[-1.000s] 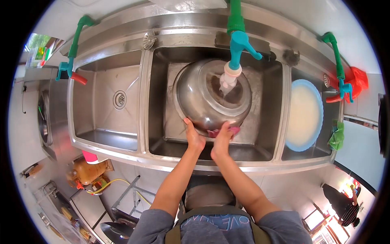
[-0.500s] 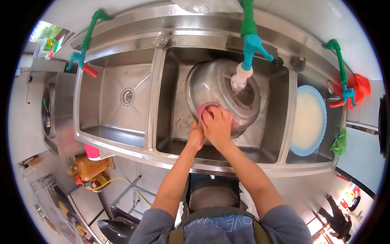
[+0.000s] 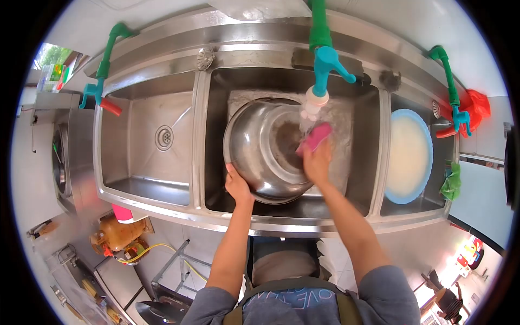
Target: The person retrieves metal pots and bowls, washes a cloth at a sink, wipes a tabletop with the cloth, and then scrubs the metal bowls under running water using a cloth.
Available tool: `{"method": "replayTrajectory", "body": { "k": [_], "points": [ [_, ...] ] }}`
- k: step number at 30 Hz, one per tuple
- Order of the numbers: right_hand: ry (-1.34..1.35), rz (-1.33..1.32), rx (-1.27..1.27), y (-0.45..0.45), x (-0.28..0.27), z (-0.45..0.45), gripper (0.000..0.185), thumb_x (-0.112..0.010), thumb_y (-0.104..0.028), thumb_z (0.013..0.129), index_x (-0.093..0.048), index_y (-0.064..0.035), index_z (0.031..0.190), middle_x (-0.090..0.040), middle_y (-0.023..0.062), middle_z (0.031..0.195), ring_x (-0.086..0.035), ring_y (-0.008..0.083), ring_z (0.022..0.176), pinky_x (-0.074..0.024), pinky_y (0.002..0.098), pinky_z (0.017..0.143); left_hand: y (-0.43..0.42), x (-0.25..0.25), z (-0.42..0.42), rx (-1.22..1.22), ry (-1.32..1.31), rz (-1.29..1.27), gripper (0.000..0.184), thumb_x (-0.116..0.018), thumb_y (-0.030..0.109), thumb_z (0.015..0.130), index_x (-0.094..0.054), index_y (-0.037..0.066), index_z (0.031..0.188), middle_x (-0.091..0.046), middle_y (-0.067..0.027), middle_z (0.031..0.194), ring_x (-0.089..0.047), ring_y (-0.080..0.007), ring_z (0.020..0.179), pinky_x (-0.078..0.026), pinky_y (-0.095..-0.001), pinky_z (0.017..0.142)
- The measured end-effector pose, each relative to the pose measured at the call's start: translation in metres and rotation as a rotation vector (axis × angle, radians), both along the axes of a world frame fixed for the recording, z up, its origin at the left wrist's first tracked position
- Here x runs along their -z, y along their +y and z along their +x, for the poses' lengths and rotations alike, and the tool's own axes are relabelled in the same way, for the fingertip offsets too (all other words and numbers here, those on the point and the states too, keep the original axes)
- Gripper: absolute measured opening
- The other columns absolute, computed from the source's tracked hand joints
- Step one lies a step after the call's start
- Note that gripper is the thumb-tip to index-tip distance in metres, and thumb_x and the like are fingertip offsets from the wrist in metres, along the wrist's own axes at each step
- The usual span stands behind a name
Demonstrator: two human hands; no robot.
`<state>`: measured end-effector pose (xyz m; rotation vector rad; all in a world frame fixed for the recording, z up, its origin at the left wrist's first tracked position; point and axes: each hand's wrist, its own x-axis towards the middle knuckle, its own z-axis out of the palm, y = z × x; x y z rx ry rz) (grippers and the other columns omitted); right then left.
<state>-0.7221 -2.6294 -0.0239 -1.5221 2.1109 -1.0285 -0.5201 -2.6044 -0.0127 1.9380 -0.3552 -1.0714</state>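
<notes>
A large steel basin (image 3: 249, 138) lies bottom up in the middle sink compartment (image 3: 364, 179). My left hand (image 3: 238, 186) grips its rim at the lower left. In my right hand (image 3: 318, 161) is a pink cloth (image 3: 316, 138), held against the right side of the basin's base, below the running tap. Its fingers are partly hidden by the cloth and slightly blurred. Water falls from the white nozzle of the blue-green tap (image 3: 325, 67) near the cloth.
A blue-rimmed tub (image 3: 406, 157) of whitish liquid stands in the right compartment. The left compartment (image 3: 157, 119) has a round drain. Two more taps flank the sink. A green cloth (image 3: 450, 181) hangs at the right edge. A person (image 3: 448, 300) is at the lower right.
The basin has shifted left and turned in the sink. My right hand has carried the pink cloth from the basin's lower side to the right, beneath the tap. My left hand has moved left along the rim.
</notes>
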Motion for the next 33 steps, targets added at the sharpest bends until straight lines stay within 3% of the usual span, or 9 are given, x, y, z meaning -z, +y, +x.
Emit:
{"method": "replayTrajectory", "body": {
  "k": [7, 9, 11, 14, 17, 20, 26, 31, 33],
  "points": [
    [0.044, 0.100, -0.533, -0.043, -0.044, 0.043, 0.063, -0.057, -0.046, 0.075, -0.047, -0.0009, 0.118, -0.034, 0.0188, 0.131, -0.023, 0.0366, 0.126, -0.0190, 0.0477, 0.099, -0.030, -0.023, -0.004, 0.017, -0.089, 0.015, 0.053, -0.040, 0.042, 0.090, -0.057, -0.008, 0.096, -0.060, -0.0107, 0.089, -0.053, -0.0170, 0.076, -0.044, -0.0291, 0.069],
    [-0.087, -0.010, -0.400, -0.080, -0.017, 0.033, 0.049, -0.058, -0.042, 0.072, -0.055, -0.0066, 0.105, -0.048, 0.0121, 0.120, -0.040, 0.0319, 0.115, -0.0300, 0.0421, 0.093, -0.027, -0.028, -0.009, -0.016, -0.089, -0.028, 0.053, -0.040, 0.042, 0.091, -0.056, -0.008, 0.097, -0.059, -0.0112, 0.091, -0.053, -0.0174, 0.077, -0.044, -0.0291, 0.070],
    [-0.369, 0.414, -0.426, -0.106, -0.034, 0.000, 0.040, -0.055, -0.043, 0.076, -0.056, -0.0140, 0.103, -0.058, 0.0118, 0.102, -0.053, 0.0292, 0.097, -0.0359, 0.0362, 0.089, -0.025, -0.034, -0.011, 0.007, -0.056, -0.010, 0.054, -0.039, 0.043, 0.091, -0.056, -0.008, 0.099, -0.059, -0.0117, 0.094, -0.054, -0.0179, 0.081, -0.044, -0.0289, 0.074],
    [-0.284, 0.101, -0.158, -0.112, 0.074, -0.039, 0.031, -0.052, -0.042, 0.077, -0.061, -0.0167, 0.094, -0.062, 0.0094, 0.091, -0.059, 0.0263, 0.083, -0.0408, 0.0351, 0.082, -0.018, -0.031, -0.005, 0.058, -0.055, 0.004, 0.056, -0.039, 0.044, 0.090, -0.055, -0.008, 0.104, -0.059, -0.0111, 0.097, -0.054, -0.0180, 0.084, -0.043, -0.0284, 0.078],
    [-0.739, 0.510, 0.117, -0.085, 0.050, -0.065, 0.038, -0.051, -0.044, 0.077, -0.063, -0.0103, 0.090, -0.063, 0.0083, 0.091, -0.059, 0.0202, 0.085, -0.0418, 0.0300, 0.076, -0.009, -0.015, -0.002, 0.068, 0.058, -0.044, 0.057, -0.039, 0.045, 0.090, -0.054, -0.007, 0.106, -0.059, -0.0110, 0.099, -0.054, -0.0179, 0.086, -0.042, -0.0285, 0.079],
    [-0.608, 0.617, 0.296, -0.071, 0.060, -0.083, 0.040, -0.051, -0.042, 0.078, -0.063, -0.0083, 0.094, -0.062, 0.0072, 0.084, -0.057, 0.0158, 0.079, -0.0417, 0.0276, 0.073, -0.007, -0.009, -0.003, 0.143, -0.063, -0.081, 0.054, -0.040, 0.043, 0.090, -0.057, -0.008, 0.096, -0.060, -0.0114, 0.087, -0.053, -0.0160, 0.077, -0.042, -0.0273, 0.072],
    [-0.847, 0.404, -0.122, -0.098, -0.019, -0.052, 0.035, -0.060, -0.037, 0.073, -0.063, -0.0069, 0.092, -0.063, 0.0075, 0.081, -0.058, 0.0192, 0.078, -0.0428, 0.0305, 0.069, -0.036, -0.028, 0.000, 0.466, -0.253, 0.032, 0.053, -0.039, 0.045, 0.089, -0.059, -0.004, 0.090, -0.059, -0.0098, 0.077, -0.053, -0.0171, 0.069, -0.042, -0.0298, 0.065],
    [-0.125, -0.342, -0.282, -0.060, -0.041, 0.001, 0.030, -0.067, -0.026, 0.068, -0.061, -0.0048, 0.089, -0.061, 0.0107, 0.089, -0.054, 0.0266, 0.085, -0.0384, 0.0389, 0.081, -0.058, -0.027, -0.014, 0.453, -0.077, -0.011, 0.042, -0.048, 0.033, 0.089, -0.056, -0.004, 0.073, -0.048, -0.0034, 0.062, -0.039, -0.0122, 0.060, -0.037, -0.0283, 0.057],
    [-0.064, -0.226, -0.495, -0.025, -0.046, 0.000, 0.034, -0.068, -0.026, 0.068, -0.061, -0.0057, 0.094, -0.057, 0.0108, 0.102, -0.050, 0.0274, 0.095, -0.0359, 0.0400, 0.086, -0.068, -0.011, -0.013, 0.351, 0.153, 0.054, 0.036, -0.049, 0.030, 0.089, -0.057, -0.003, 0.077, -0.051, -0.0030, 0.068, -0.043, -0.0125, 0.064, -0.038, -0.0284, 0.060]
  ]
}}
